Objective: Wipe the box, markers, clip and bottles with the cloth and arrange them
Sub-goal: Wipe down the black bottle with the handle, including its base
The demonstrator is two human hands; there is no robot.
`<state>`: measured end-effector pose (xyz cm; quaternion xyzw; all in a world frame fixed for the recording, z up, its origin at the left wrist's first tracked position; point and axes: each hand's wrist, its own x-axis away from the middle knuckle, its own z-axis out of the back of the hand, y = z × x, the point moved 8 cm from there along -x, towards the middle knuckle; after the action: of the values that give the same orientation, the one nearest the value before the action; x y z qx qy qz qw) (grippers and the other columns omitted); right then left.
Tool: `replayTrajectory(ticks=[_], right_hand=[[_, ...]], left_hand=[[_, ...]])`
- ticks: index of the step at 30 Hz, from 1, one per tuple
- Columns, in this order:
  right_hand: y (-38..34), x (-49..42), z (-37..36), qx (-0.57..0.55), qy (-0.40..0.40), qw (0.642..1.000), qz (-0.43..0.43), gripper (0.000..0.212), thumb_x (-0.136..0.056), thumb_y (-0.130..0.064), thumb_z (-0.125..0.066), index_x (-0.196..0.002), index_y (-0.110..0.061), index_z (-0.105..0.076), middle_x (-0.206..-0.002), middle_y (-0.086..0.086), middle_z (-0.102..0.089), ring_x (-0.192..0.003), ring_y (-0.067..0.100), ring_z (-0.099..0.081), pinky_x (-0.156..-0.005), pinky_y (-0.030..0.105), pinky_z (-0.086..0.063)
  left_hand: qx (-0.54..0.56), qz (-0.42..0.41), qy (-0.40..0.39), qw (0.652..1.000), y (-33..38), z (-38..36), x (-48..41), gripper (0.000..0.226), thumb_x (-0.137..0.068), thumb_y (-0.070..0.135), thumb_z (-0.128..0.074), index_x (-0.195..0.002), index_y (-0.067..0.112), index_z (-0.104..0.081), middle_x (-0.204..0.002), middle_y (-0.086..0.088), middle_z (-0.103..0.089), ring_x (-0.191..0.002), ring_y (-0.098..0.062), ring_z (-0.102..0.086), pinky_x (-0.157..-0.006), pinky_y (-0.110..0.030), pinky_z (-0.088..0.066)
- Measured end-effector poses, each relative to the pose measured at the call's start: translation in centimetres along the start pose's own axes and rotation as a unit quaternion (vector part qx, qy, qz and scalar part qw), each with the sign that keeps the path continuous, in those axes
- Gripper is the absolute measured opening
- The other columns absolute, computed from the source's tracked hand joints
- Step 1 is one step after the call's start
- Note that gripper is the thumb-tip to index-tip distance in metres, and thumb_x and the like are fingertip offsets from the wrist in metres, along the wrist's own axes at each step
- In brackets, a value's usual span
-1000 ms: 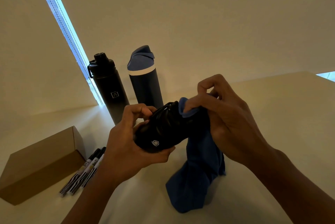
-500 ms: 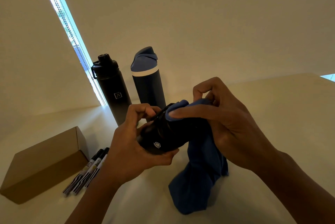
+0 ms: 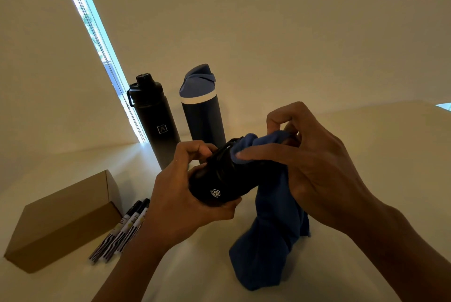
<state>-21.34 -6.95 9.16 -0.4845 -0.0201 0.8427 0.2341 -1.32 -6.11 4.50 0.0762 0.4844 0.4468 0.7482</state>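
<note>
My left hand (image 3: 180, 194) grips a small black bottle (image 3: 219, 179) held on its side above the table. My right hand (image 3: 314, 162) presses a blue cloth (image 3: 271, 228) over the bottle's right end, and the rest of the cloth hangs down to the table. Behind them stand a tall black bottle (image 3: 153, 121) and a navy bottle with a blue lid (image 3: 202, 116). At the left lie a brown cardboard box (image 3: 63, 221) and, right beside it, black markers (image 3: 122, 231) side by side. No clip is visible.
A pale table (image 3: 366, 135) carries everything and meets a plain wall behind. A bright window slit with a bead chain (image 3: 97, 40) runs diagonally behind the tall black bottle.
My right hand has slid the cloth leftward over the top of the held bottle, its fingers now stretched along it. The left hand keeps its grip.
</note>
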Motion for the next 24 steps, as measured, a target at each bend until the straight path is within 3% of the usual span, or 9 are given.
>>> replayTrajectory(ticks=[2, 5, 8, 10, 12, 14, 18, 21, 24], right_hand=[[-0.7, -0.2, -0.3, 0.077, -0.014, 0.996, 0.036, 0.034, -0.098, -0.022, -0.047, -0.119, -0.028, -0.074, -0.12, -0.003, -0.046, -0.097, 0.006, -0.049, -0.078, 0.021, -0.055], [-0.4, -0.3, -0.8, 0.106, -0.037, 0.993, 0.039, 0.038, -0.097, -0.031, -0.045, -0.118, -0.028, -0.076, -0.121, 0.0, -0.044, -0.096, 0.005, -0.044, -0.079, 0.017, -0.05], [-1.1, 0.6, 0.2, 0.11, -0.01, 0.991, 0.08, 0.032, -0.094, -0.02, -0.052, -0.113, -0.026, -0.077, -0.121, -0.001, -0.048, -0.096, 0.004, -0.046, -0.091, 0.016, -0.049], [0.3, 0.0, -0.3, 0.078, 0.006, 0.997, 0.029, 0.032, -0.093, -0.005, -0.063, -0.116, -0.026, -0.07, -0.121, -0.009, -0.058, -0.104, 0.008, -0.059, -0.091, 0.034, -0.057], [0.8, -0.6, -1.1, 0.047, 0.053, 0.997, 0.044, 0.028, -0.085, 0.01, -0.062, -0.109, -0.002, -0.068, -0.12, -0.02, -0.06, -0.116, -0.002, -0.059, -0.081, 0.042, -0.062], [1.1, -0.1, -1.1, 0.032, 0.116, 0.99, 0.078, 0.021, -0.084, 0.015, -0.055, -0.097, 0.013, -0.072, -0.113, -0.008, -0.057, -0.112, -0.008, -0.057, -0.08, 0.022, -0.058], [2.8, 1.0, 1.3, -0.03, 0.102, 0.992, -0.069, 0.039, -0.1, 0.009, -0.054, -0.113, -0.02, -0.077, -0.111, 0.005, -0.054, -0.085, 0.023, -0.058, -0.075, 0.031, -0.051], [3.2, 0.5, -0.3, -0.128, 0.069, 0.982, -0.122, 0.04, -0.097, 0.004, -0.049, -0.11, -0.026, -0.073, -0.107, 0.002, -0.06, -0.095, 0.017, -0.063, -0.079, 0.021, -0.051], [4.9, 0.8, -0.8, -0.21, 0.07, 0.948, -0.228, 0.034, -0.098, -0.003, -0.049, -0.109, -0.02, -0.076, -0.11, -0.002, -0.07, -0.096, 0.003, -0.066, -0.079, 0.01, -0.047]], left_hand=[[-0.02, -0.008, -0.014, 1.0, 0.2, -0.5, 0.0, 0.084, -0.059, 0.052, -0.091, -0.126, 0.044, -0.041, -0.126, 0.025, -0.059, -0.115, 0.001, -0.065, -0.09, -0.009, -0.052], [-0.034, -0.013, -0.02, 0.999, 0.1, -0.8, 0.1, 0.087, -0.059, 0.05, -0.095, -0.127, 0.048, -0.04, -0.125, 0.023, -0.061, -0.113, -0.001, -0.066, -0.089, -0.011, -0.054], [-0.02, -0.006, -0.008, 1.0, -0.1, -0.3, 0.1, 0.087, -0.056, 0.045, -0.097, -0.124, 0.04, -0.043, -0.126, 0.022, -0.06, -0.114, 0.0, -0.065, -0.088, -0.009, -0.052], [-0.01, 0.003, 0.0, 1.0, -0.2, 0.0, 0.1, 0.083, -0.057, 0.048, -0.094, -0.123, 0.035, -0.045, -0.126, 0.025, -0.059, -0.115, 0.002, -0.064, -0.088, -0.008, -0.051], [-0.005, 0.011, 0.003, 1.0, -0.4, 0.1, 0.0, 0.082, -0.058, 0.05, -0.091, -0.123, 0.032, -0.045, -0.126, 0.027, -0.059, -0.115, 0.004, -0.064, -0.087, -0.008, -0.051], [-0.004, 0.014, 0.004, 1.0, -0.4, 0.2, 0.1, 0.082, -0.057, 0.05, -0.09, -0.123, 0.031, -0.045, -0.126, 0.028, -0.058, -0.114, 0.006, -0.063, -0.087, -0.007, -0.051], [0.003, 0.026, 0.023, 0.999, -0.6, 0.5, 0.1, 0.087, -0.056, 0.043, -0.098, -0.123, 0.03, -0.045, -0.125, 0.026, -0.059, -0.118, 0.004, -0.061, -0.089, -0.007, -0.051], [0.027, 0.058, 0.057, 0.996, -1.3, 1.2, 0.2, 0.087, -0.056, 0.045, -0.097, -0.124, 0.036, -0.043, -0.125, 0.029, -0.059, -0.123, 0.004, -0.058, -0.09, -0.008, -0.051], [0.069, 0.115, 0.089, 0.987, -2.8, 2.0, 0.4, 0.084, -0.061, 0.049, -0.093, -0.128, 0.037, -0.045, -0.128, 0.022, -0.064, -0.122, -0.001, -0.063, -0.093, -0.025, -0.056]])
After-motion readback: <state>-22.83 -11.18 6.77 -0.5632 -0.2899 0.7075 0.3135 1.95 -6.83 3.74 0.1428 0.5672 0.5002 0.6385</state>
